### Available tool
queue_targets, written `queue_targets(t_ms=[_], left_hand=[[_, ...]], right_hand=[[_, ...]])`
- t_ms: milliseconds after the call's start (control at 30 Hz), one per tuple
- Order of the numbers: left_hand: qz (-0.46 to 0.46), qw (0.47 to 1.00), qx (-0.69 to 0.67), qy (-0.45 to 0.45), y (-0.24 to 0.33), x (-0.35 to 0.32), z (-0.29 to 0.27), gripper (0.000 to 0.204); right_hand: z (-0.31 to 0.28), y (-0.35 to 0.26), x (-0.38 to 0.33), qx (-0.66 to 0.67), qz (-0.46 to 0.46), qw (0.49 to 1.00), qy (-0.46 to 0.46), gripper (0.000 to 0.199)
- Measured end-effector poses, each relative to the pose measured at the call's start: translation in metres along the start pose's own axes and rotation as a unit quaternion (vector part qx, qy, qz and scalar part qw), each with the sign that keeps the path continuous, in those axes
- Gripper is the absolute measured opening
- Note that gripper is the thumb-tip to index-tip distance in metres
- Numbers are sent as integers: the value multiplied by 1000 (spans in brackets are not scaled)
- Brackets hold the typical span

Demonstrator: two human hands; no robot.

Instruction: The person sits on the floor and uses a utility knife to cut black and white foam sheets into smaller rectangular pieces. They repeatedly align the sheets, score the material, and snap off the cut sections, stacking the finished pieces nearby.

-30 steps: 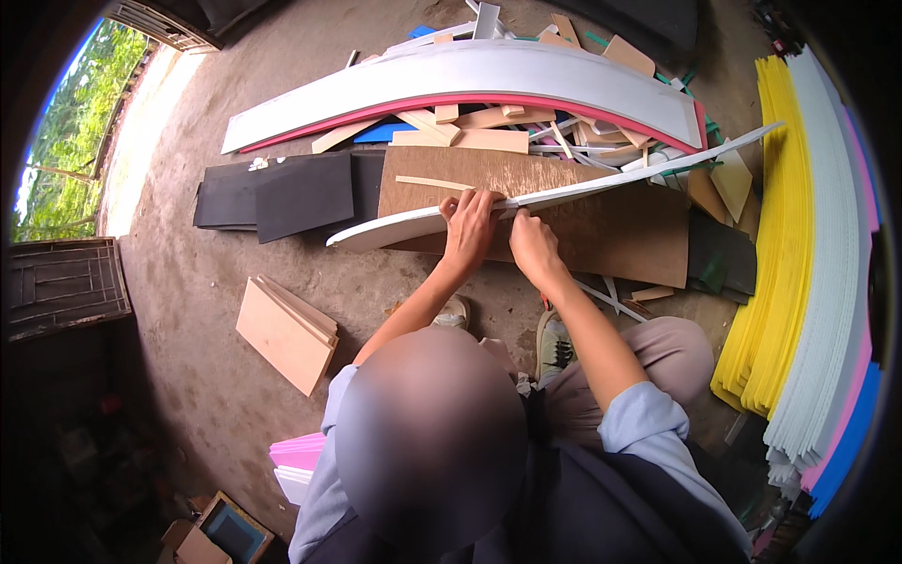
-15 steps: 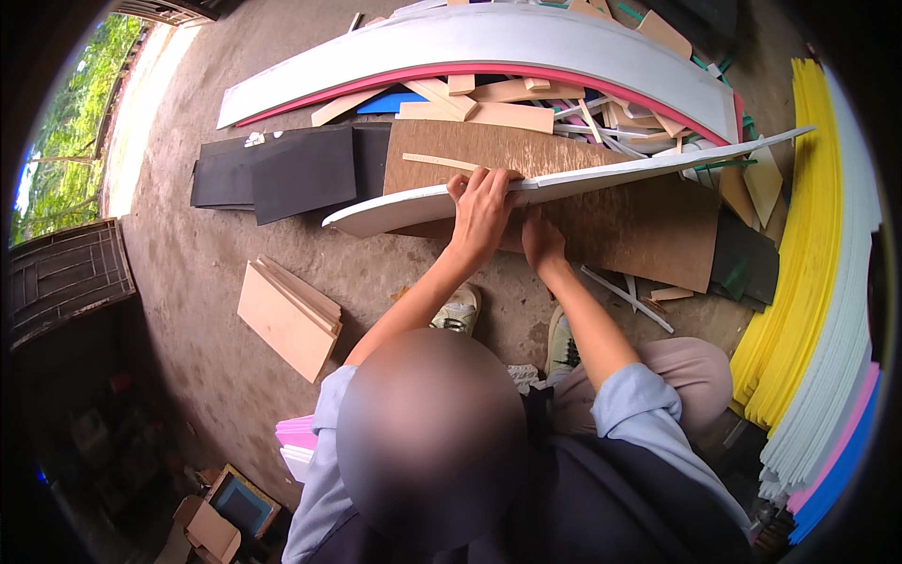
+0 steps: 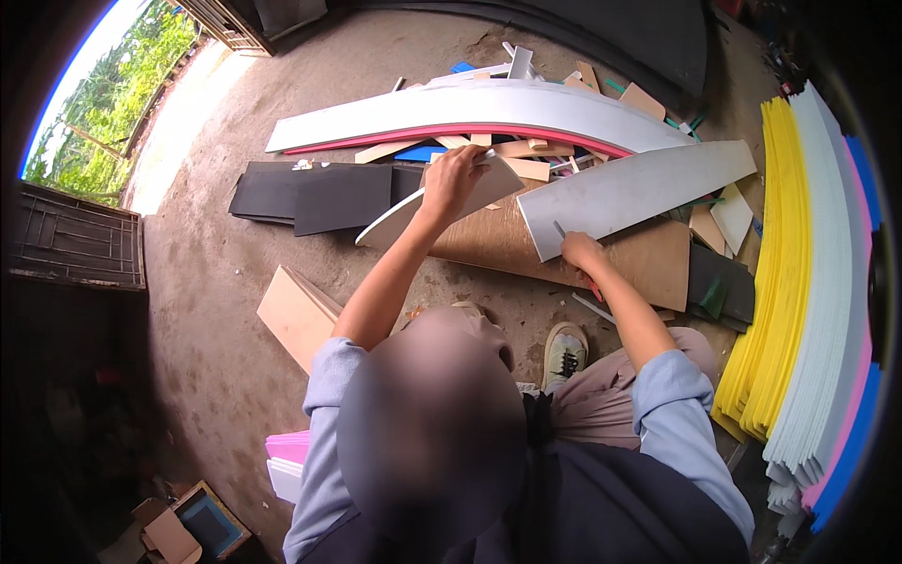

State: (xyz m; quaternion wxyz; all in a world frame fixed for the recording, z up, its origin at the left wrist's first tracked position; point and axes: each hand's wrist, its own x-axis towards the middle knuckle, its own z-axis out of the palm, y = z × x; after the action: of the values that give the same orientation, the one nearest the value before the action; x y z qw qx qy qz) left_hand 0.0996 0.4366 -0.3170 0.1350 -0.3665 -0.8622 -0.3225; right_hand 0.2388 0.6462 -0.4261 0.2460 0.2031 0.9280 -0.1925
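My left hand (image 3: 449, 188) grips the top edge of a smaller white foam-like sheet piece (image 3: 490, 195), which stands tilted over the brown plywood board (image 3: 648, 263). To its right, a larger white sheet piece (image 3: 648, 191) lies on the plywood, reaching toward the offcut pile. My right hand (image 3: 584, 250) is closed around a utility knife (image 3: 561, 229), beside the larger piece's near left corner. The knife's grey end sticks out ahead of the fingers and a red part shows below the palm.
Behind lies a long curved white panel (image 3: 470, 108) with red edging, over mixed offcuts. Black sheets (image 3: 343, 199) lie left of the plywood. Tan boards (image 3: 296, 315) rest on the floor at left. Stacked yellow sheets (image 3: 775, 263) and pale blue sheets (image 3: 822, 282) line the right side.
The long white sheet, earlier bent at my hands, is now two separate pieces. My left hand has moved left with the smaller one; the larger lies flat. My right hand has moved right, showing the knife.
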Motion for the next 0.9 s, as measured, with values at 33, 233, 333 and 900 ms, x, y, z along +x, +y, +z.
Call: queue_targets(t_ms=[33, 233, 333, 900], left_hand=[[-5, 1000, -4, 26, -2, 10, -21, 23], [-206, 966, 0, 158, -7, 47, -122, 33], [-385, 871, -232, 199, -20, 41, -133, 31], [-451, 685, -558, 128, -24, -51, -116, 33]], right_hand=[[-22, 2, 2, 53, 22, 998, -37, 30], [-140, 0, -27, 317, -62, 946, 19, 31], [-152, -10, -42, 426, -96, 899, 41, 35], [-125, -88, 4, 822, -103, 559, -32, 30]])
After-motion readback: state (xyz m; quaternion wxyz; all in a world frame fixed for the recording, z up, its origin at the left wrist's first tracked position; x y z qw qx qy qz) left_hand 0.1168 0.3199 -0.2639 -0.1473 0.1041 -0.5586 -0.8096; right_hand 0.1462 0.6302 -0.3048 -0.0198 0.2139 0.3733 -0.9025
